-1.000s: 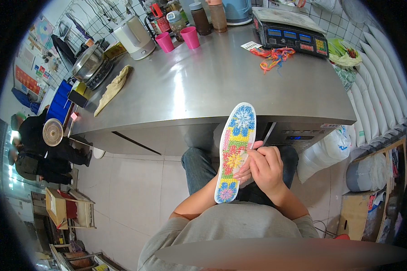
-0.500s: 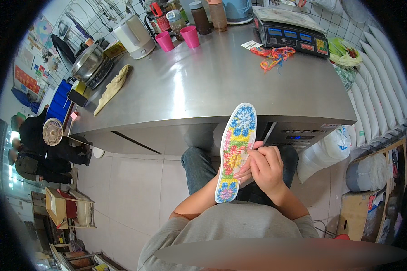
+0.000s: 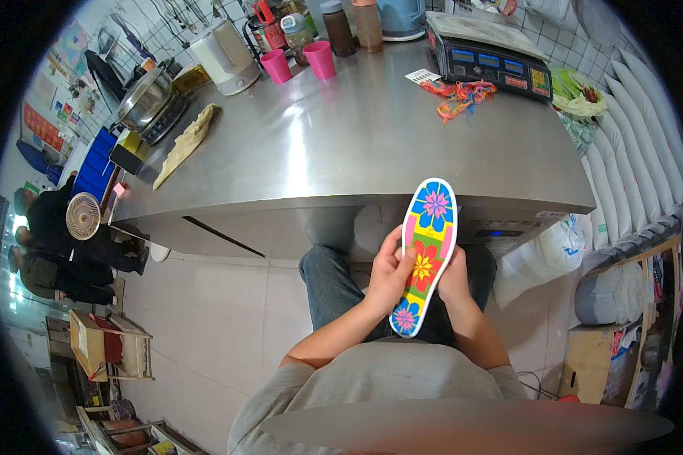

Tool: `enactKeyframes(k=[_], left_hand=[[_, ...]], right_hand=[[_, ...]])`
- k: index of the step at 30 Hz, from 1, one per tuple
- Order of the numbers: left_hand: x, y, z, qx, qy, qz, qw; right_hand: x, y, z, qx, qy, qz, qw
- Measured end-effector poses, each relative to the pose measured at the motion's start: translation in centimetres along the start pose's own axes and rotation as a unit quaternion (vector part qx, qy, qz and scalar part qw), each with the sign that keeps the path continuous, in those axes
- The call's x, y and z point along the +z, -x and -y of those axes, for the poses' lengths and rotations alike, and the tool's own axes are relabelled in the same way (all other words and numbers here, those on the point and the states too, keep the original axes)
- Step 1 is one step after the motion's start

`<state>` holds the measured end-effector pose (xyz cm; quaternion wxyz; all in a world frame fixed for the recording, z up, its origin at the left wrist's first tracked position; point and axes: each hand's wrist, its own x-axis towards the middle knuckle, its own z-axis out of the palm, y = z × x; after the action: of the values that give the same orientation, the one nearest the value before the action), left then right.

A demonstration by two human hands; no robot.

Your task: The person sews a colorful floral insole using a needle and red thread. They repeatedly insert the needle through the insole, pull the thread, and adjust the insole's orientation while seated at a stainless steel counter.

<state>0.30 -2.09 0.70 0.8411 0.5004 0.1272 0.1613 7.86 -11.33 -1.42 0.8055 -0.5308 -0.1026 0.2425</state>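
A shoe insole (image 3: 435, 227) with a white rim stands tilted above my lap, in front of the counter's edge. Its visible face carries blue, pink, red, yellow and green flower patterns. My left hand (image 3: 391, 269) grips its left edge, thumb on the patterned face and fingers behind. My right hand (image 3: 454, 280) is at the right edge, mostly behind the insole. Its fingertips are hidden, so whether it pinches anything cannot be seen. A tangle of colourful thread (image 3: 457, 98) lies on the metal counter (image 3: 341, 144).
On the counter stand a digital scale (image 3: 493, 64), two pink cups (image 3: 320, 61), a white kettle (image 3: 224, 57), a steel pot (image 3: 146, 102) and a folded beige cloth (image 3: 186, 148). A white sack (image 3: 539, 258) sits right of my knees. Other people (image 3: 76, 250) are at far left.
The insole has been turned over, from its rough stitched face to its clean flower face, and moved slightly right. My left hand now shows in front; my right hand has gone behind it.
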Motion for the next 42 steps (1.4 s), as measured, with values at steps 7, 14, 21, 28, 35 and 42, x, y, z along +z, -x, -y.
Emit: enactKeyframes(k=[7,14,21,28,35,42], left_hand=[[0.1,0.4,-0.2,0.069,-0.061,0.050,0.994],[-0.2,0.4,-0.3,0.059,-0.068,0.054,0.994],[-0.5,0.1,0.0,0.034,-0.036,0.061,0.997],[-1.8,0.2,0.4,0.049,-0.124,0.034,0.991],[-1.9,-0.2,0.7,0.049,-0.155,0.024,0.986],[-2.4,-0.1,0.9,0.072,-0.218,0.026,0.973]], right_hand=[[-1.1,-0.2,-0.7,0.021,-0.015,0.030,0.999],[-1.0,-0.3,-0.5,0.015,-0.007,0.074,0.997],[-1.0,-0.8,0.4,-0.059,0.087,0.049,0.993],[-1.1,-0.3,3.7,-0.429,0.441,-0.010,0.788],[-0.2,-0.8,3.2,-0.470,0.445,0.107,0.755],[0.0,-0.9,3.0,-0.465,0.450,0.101,0.756]])
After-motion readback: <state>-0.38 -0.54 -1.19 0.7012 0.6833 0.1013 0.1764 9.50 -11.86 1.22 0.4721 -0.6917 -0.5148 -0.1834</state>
